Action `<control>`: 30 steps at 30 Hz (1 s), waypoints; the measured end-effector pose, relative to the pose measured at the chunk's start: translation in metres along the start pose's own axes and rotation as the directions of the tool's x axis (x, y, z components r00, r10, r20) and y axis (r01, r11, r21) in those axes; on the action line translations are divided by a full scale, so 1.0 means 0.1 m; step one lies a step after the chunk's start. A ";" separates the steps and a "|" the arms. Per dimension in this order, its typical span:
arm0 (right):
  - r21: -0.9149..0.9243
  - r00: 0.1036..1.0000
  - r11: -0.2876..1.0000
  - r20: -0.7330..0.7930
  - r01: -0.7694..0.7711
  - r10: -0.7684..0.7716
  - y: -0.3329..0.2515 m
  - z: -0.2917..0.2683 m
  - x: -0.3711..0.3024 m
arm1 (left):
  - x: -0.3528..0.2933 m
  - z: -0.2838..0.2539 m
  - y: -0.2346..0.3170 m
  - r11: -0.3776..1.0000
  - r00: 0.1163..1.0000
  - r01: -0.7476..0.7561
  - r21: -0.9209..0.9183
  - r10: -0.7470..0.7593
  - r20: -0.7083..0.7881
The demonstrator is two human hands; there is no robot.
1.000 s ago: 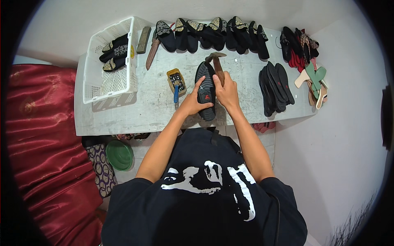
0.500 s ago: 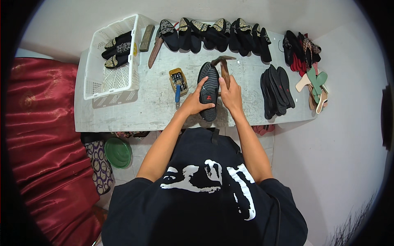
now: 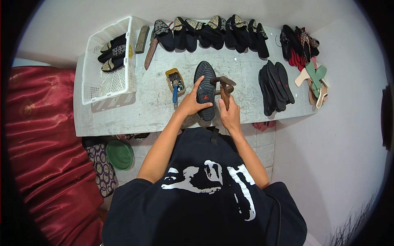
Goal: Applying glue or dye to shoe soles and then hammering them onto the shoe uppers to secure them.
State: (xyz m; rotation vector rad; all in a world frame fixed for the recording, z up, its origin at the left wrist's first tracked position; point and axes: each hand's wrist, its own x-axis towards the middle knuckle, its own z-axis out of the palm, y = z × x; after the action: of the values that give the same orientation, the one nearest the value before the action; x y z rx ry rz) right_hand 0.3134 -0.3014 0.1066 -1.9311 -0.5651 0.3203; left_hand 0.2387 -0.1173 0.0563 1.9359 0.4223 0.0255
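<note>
A black shoe (image 3: 205, 74) stands sole up near the middle of the table, its ridged tread marked by a small red emblem. Along its left side, my left hand (image 3: 189, 103) grips it, thumb across the lower sole and forefinger pointing up the edge. My right hand (image 3: 230, 117) is closed round the wooden handle of a hammer (image 3: 224, 88). The hammer's dark metal head reaches the right edge of the sole at mid-length; whether it touches is hard to tell. What lies beneath the shoe is hidden.
Left of the shoe sit a small yellow tub (image 3: 169, 76) and a blue-handled tool (image 3: 175, 92). A white crate (image 3: 133, 61) holds several shoes. Shoes (image 3: 215, 30) line the back. Black soles (image 3: 276, 88) and green pieces (image 3: 317, 76) lie at the right of the table (image 3: 123, 123).
The hammer and my right hand have come nearer to me, the head shifting from the toe to the sole's mid-length edge. My left hand keeps its hold. The view has shifted slightly.
</note>
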 end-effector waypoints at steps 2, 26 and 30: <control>0.025 1.000 1.000 -0.018 0.016 -0.015 0.01 -0.02 -0.05 | 0.01 -0.01 0.02 0.996 0.996 0.085 -0.030 -0.084 0.044; 0.366 0.902 0.828 0.100 -0.425 0.419 0.66 -0.41 -0.40 | 0.46 -0.26 0.13 0.993 0.997 -0.065 0.098 0.068 -0.032; 0.373 0.905 0.829 0.083 -0.416 0.417 0.71 -0.50 -0.37 | 0.41 -0.25 0.12 0.989 0.995 -0.029 0.145 0.043 -0.094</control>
State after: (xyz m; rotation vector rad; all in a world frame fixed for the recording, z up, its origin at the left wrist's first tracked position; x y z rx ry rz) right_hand 0.3222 -0.3836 0.0615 -1.6518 -0.0540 0.6588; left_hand 0.2748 -0.0868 0.0700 2.0905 0.4644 0.1156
